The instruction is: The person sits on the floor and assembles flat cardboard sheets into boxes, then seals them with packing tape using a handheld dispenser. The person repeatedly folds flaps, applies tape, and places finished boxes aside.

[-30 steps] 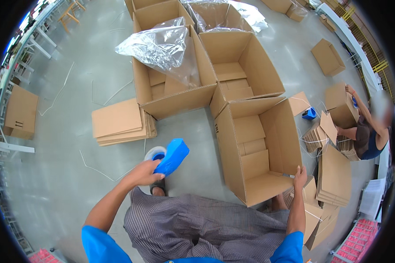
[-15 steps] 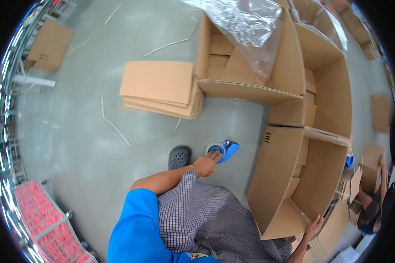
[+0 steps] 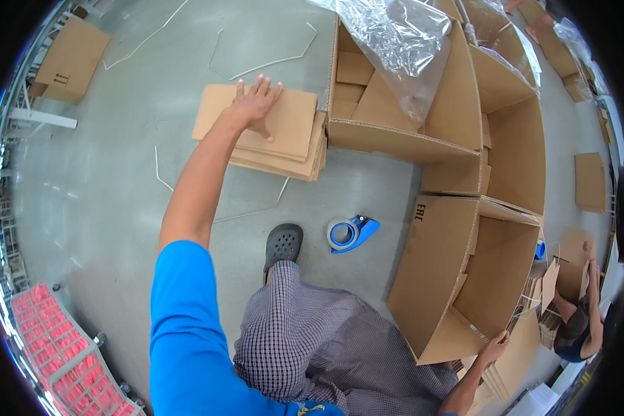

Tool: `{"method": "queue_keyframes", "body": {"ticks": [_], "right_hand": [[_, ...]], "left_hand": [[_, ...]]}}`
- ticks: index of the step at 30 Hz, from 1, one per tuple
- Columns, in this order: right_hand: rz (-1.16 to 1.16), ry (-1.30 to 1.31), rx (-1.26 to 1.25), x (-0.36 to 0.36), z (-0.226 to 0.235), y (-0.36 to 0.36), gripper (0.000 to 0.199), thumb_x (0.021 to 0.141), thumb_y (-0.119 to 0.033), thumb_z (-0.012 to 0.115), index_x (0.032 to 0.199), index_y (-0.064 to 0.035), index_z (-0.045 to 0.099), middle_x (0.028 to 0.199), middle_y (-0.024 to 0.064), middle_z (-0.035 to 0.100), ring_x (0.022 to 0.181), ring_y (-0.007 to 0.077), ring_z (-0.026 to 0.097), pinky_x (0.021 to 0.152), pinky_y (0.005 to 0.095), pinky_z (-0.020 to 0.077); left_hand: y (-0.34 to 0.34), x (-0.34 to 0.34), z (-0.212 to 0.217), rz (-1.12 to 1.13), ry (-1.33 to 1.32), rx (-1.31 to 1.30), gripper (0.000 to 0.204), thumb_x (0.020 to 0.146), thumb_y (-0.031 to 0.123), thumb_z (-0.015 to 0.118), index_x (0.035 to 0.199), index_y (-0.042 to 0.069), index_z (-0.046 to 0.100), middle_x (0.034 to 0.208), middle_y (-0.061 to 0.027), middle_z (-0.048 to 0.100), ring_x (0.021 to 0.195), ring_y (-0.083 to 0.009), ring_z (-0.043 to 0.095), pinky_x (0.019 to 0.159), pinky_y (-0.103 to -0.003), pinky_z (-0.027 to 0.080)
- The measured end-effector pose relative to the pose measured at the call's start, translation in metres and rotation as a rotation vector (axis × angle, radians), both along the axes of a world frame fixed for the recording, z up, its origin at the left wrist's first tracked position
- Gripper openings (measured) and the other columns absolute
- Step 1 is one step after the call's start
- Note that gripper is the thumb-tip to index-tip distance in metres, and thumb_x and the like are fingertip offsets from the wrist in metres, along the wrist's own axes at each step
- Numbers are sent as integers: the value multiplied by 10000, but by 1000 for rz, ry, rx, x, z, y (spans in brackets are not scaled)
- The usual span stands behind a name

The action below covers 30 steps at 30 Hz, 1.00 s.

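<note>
My left hand (image 3: 255,104) lies flat with fingers spread on top of a stack of folded cardboard sheets (image 3: 291,142) on the concrete floor. A blue tape dispenser (image 3: 349,233) lies on the floor by my dark shoe (image 3: 283,245), with no hand on it. My right hand (image 3: 496,344) grips the lower flap of an open cardboard box (image 3: 457,277) lying on its side at my right.
More open boxes (image 3: 423,118) stand behind it, one holding clear plastic film (image 3: 402,41). White plastic straps (image 3: 256,66) lie on the floor. A flat box (image 3: 69,59) sits far left, a red crate (image 3: 55,340) lower left. Another person (image 3: 579,322) crouches at the right among cardboard.
My left hand has let go of the tape dispenser, which now lies on the floor, and has reached forward onto the cardboard stack. My right hand stays on the box flap.
</note>
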State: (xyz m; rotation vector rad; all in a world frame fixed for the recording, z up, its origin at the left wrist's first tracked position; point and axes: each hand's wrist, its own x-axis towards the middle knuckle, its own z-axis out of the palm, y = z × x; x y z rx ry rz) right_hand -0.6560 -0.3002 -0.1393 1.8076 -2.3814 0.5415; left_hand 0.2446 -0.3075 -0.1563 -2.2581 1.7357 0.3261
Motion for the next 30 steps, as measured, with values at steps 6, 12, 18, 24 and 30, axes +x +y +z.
{"method": "queue_keyframes", "body": {"ticks": [6,12,18,24,30], "right_hand": [[-191,-87,-131,26,24,43,385,1013,-287,515,1205,36,604,1182,189,631,1066,284,608,911,374,486],[-103,-142,-247,64,54,86,347,1020,-232,509,1191,55,604,1157,180,636,1031,269,611,907,352,485],[1,-284,-234,89,49,102,311,1012,-220,523,1158,34,625,1101,159,657,1011,249,617,918,343,474],[-71,-319,-164,92,49,142,277,997,-209,539,1110,27,628,1083,149,665,1019,261,618,921,354,470],[-22,-428,-196,137,81,152,279,999,-213,538,1123,19,633,1047,112,672,967,198,626,876,315,486]], "left_hand": [[-8,12,3,-51,67,-42,1145,451,333,939,1416,91,373,1243,-147,503,1239,-353,449,1131,-544,267],[19,36,13,58,168,-443,738,532,249,912,1152,77,552,1103,-115,584,1091,-333,536,920,-466,435],[46,26,22,72,83,-705,566,592,222,883,1061,79,601,1026,-94,615,1009,-323,578,847,-445,463],[55,17,23,37,154,-766,495,603,194,876,1002,78,606,955,-92,626,961,-317,582,843,-443,463],[83,8,107,183,577,-509,258,690,127,820,855,58,634,773,-45,623,763,-182,597,721,-356,495]]}}
